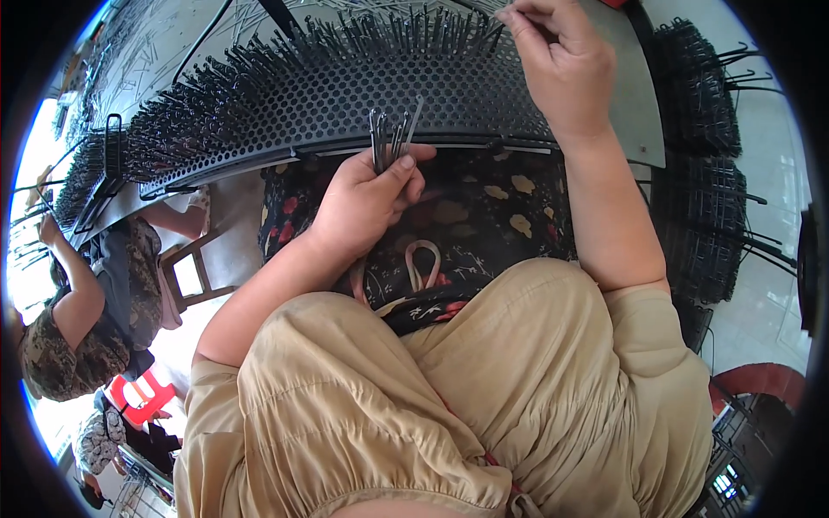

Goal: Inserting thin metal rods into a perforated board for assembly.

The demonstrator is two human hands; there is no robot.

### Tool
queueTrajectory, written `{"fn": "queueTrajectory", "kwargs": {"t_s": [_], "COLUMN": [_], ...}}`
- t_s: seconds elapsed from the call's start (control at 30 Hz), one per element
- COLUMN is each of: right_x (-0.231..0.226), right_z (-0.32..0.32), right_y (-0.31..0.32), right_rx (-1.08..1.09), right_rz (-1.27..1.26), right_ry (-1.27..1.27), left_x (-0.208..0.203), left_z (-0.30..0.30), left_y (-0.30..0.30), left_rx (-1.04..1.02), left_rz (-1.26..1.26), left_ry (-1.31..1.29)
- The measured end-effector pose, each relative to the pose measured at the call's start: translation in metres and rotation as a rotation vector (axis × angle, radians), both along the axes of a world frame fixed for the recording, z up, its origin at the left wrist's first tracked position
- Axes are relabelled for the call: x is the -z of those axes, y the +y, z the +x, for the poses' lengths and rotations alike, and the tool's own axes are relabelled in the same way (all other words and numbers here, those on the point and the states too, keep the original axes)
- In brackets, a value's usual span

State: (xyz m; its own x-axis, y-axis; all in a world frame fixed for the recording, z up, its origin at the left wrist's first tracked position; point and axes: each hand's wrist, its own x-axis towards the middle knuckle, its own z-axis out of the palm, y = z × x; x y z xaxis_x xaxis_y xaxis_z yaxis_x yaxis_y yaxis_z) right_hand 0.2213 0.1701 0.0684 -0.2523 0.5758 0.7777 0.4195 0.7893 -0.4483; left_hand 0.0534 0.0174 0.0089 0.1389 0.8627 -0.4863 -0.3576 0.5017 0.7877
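The person's left hand (367, 194) is gripping a bundle of slim metal rods (390, 142) at the near edge of the perforated black panel (345, 105); the right hand (566, 69) is pinching narrowly beside upright rods (414, 33) along the panel's far edge, contents unclear.

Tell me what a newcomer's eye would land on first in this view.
Probably the black perforated panel across the upper middle, bristling with thin dark rods along its far side and left end. Next, perhaps, the small bundle of metal rods upright in the left hand, nearer the lap, and the right hand, raised near the panel's far right.
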Motion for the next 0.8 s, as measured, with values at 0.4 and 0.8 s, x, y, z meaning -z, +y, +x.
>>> {"fn": "queueTrajectory", "kwargs": {"t_s": [0.4, 0.8], "right_x": [0.048, 0.013], "right_z": [-0.010, 0.013], "right_y": [-0.028, 0.004], "right_rx": [-0.453, -0.010], "right_rz": [-0.775, -0.091], "right_ry": [0.179, 0.072], "left_x": [0.001, 0.007], "left_z": [-0.002, 0.008], "left_y": [0.005, 0.002], "left_rx": [0.005, 0.025], "left_rz": [0.013, -0.057], "left_ry": [-0.184, -0.240]}}
